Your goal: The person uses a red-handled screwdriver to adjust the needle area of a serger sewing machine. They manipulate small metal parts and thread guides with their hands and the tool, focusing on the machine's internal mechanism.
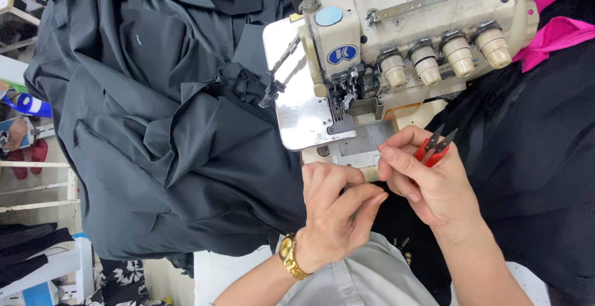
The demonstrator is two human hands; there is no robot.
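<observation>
My left hand (334, 210) covers whatever its fingertips pinch; nothing of it can be told. My right hand (427, 179) hides the snips' (434, 148) red handles. The sewing machine (403, 39) and pink cloth (555, 15) run off the top edge.

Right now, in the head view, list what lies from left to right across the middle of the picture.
Heap of dark grey fabric → shiny metal plate of the sewing machine → left hand → right hand holding red thread snips → black fabric.
</observation>
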